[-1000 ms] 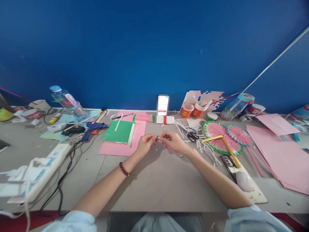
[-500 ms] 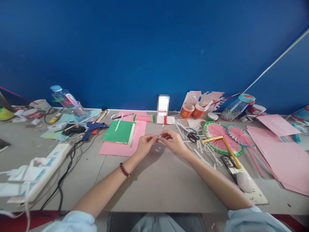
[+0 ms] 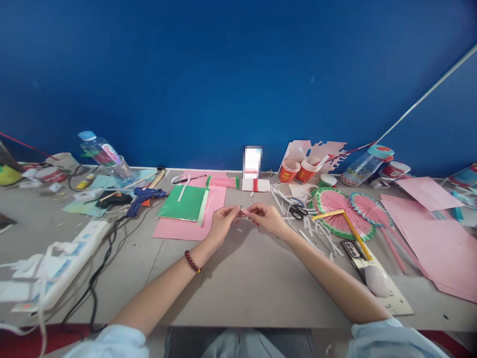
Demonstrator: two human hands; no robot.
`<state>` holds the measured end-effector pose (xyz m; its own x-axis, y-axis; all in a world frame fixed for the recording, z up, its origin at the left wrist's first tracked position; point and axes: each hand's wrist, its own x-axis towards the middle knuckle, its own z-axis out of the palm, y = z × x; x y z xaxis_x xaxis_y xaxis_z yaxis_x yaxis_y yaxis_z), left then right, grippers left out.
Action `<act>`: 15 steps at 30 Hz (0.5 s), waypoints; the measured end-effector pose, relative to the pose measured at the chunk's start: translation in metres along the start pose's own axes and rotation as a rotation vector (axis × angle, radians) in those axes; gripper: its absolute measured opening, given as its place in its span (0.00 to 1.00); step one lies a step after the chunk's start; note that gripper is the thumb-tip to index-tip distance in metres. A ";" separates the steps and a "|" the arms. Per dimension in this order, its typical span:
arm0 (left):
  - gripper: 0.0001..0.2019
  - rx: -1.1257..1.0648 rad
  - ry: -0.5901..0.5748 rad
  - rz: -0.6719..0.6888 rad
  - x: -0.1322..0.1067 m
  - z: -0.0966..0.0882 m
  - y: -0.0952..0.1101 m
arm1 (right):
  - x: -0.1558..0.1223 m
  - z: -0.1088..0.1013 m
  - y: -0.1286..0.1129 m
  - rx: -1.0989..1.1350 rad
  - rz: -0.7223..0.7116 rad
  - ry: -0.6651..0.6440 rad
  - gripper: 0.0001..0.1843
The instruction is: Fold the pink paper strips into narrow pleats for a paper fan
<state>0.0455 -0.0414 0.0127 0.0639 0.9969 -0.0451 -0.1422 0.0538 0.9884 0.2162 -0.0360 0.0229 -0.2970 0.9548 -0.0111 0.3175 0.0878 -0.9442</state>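
Observation:
Over the middle of the table, my left hand (image 3: 222, 222) and my right hand (image 3: 271, 219) meet fingertip to fingertip. Between them is a small pink paper piece with a green edge (image 3: 244, 212), pinched from both sides. Fingers cover most of it, so its full shape is hidden. To the left of my left hand lies a green paper pack (image 3: 182, 204) on pink sheets (image 3: 173, 232). Behind the hands rests a pleated pink paper strip with green fringed ends (image 3: 223, 182). Black-handled scissors (image 3: 298, 212) lie to the right of my right hand among white paper strips (image 3: 323, 237).
Two watermelon-patterned paper fans (image 3: 328, 206), a phone (image 3: 352, 249) and pink sheets (image 3: 443, 248) lie on the right. Red paper cups (image 3: 287, 171) stand at the back. On the left are a blue glue gun (image 3: 143, 199), a power strip (image 3: 70, 266) and a bottle (image 3: 102, 151).
My fingertips have drawn slightly apart, and more of the pink paper shows between them. My left hand has shifted a little left. The things on the table stay put.

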 end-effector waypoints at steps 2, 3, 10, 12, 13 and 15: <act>0.14 -0.001 0.005 0.012 0.000 0.000 -0.001 | 0.001 0.001 0.000 -0.014 -0.042 0.043 0.17; 0.13 0.002 0.006 0.021 0.000 0.000 -0.001 | 0.001 0.003 0.000 -0.024 -0.081 0.076 0.16; 0.13 0.021 -0.037 0.056 -0.003 0.002 -0.002 | -0.003 0.011 -0.003 -0.080 -0.345 0.229 0.11; 0.13 0.020 -0.043 0.067 -0.003 0.002 -0.002 | -0.005 0.013 -0.003 -0.095 -0.387 0.234 0.11; 0.13 0.019 -0.041 0.071 -0.003 0.001 -0.002 | -0.005 0.014 -0.002 -0.107 -0.404 0.238 0.12; 0.12 0.020 -0.036 0.074 -0.003 0.001 -0.003 | -0.005 0.016 -0.001 -0.141 -0.431 0.248 0.12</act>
<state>0.0467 -0.0442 0.0105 0.0893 0.9955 0.0328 -0.1277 -0.0213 0.9916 0.2034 -0.0455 0.0184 -0.2102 0.8608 0.4636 0.3371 0.5089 -0.7921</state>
